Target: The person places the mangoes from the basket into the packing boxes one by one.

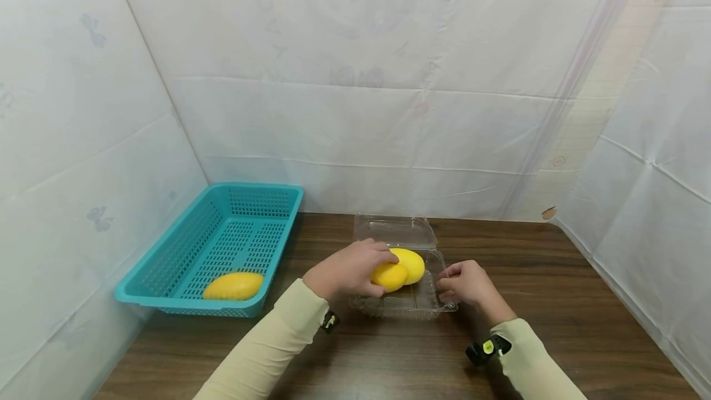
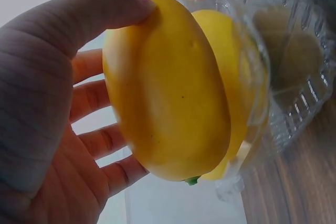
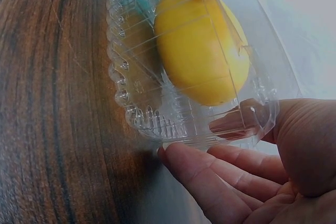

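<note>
My left hand (image 1: pixel 355 267) grips a yellow mango (image 2: pixel 168 87) with a short green stem, thumb on one side and fingers round the other. It is over a clear plastic clamshell box (image 1: pixel 424 298), whose lid (image 1: pixel 394 230) stands open at the back. A second yellow mango (image 3: pixel 202 40) sits in the box, partly behind the held one in the head view. My right hand (image 1: pixel 469 283) pinches the box's right side between thumb and fingers; in the right wrist view the thumb shows through the plastic.
At the left stands a turquoise slotted basket (image 1: pixel 291 221) with one yellow fruit (image 1: pixel 233 286) near its front end. All of this rests on a dark wood-grain table (image 1: pixel 533 276). Pale sheeting (image 1: pixel 389 128) closes off the back and both sides.
</note>
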`<state>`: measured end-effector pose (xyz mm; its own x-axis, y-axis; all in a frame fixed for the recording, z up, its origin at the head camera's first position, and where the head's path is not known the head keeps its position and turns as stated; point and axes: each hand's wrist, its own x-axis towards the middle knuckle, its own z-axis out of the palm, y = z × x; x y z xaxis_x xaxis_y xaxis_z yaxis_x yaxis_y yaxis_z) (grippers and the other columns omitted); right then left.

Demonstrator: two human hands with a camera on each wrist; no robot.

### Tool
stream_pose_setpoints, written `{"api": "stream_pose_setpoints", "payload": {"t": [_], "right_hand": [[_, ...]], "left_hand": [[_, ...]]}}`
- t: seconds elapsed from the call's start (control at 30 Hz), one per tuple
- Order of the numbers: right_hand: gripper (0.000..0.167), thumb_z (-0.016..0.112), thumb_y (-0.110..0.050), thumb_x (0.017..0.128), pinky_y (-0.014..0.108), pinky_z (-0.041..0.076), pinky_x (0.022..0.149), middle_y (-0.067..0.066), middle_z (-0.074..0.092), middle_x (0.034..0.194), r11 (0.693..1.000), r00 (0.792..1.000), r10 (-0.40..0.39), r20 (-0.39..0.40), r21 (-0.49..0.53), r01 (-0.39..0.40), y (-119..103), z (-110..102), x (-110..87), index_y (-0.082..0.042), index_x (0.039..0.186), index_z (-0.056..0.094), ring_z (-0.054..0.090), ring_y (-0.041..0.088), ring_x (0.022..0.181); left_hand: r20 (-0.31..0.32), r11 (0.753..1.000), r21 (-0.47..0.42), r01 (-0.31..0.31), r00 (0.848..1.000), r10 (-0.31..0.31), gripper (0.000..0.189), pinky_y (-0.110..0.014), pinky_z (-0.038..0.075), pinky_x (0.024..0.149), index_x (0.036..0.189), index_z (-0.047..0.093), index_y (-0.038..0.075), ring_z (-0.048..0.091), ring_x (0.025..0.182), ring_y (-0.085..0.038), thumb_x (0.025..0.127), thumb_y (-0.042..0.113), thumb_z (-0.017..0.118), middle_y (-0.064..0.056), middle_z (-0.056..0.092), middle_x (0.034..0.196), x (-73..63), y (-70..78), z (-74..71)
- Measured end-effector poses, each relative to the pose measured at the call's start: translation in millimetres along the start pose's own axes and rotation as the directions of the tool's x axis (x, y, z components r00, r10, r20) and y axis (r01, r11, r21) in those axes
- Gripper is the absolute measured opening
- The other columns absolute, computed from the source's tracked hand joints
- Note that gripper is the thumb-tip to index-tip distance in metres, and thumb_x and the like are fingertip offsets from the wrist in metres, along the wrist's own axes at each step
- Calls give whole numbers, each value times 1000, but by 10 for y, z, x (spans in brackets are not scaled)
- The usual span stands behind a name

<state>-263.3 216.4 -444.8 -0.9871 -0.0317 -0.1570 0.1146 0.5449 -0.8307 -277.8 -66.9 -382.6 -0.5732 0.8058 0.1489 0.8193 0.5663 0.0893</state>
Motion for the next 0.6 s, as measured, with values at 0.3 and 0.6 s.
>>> {"api": "stream_pose_setpoints", "payload": {"t": [0.3,0.6], "right_hand": [[23,71,-4,89,36,63,63,15,75,86,1000,1000,2,11,16,-2,2,-8,2,11,107,71,75,24,69],[22,72,-3,89,36,63,63,14,75,85,1000,1000,-2,12,12,2,8,-7,4,11,106,72,75,24,69]], "left_hand": [[41,1000,-21,14,999,-13,52,-31,49,105,132,67,13,60,114,-17,85,33,76,1,66,127,80,30,104],[65,999,-22,25,998,-24,51,-24,51,91,131,66,15,55,99,-10,85,33,75,2,62,119,112,75,162]]}}
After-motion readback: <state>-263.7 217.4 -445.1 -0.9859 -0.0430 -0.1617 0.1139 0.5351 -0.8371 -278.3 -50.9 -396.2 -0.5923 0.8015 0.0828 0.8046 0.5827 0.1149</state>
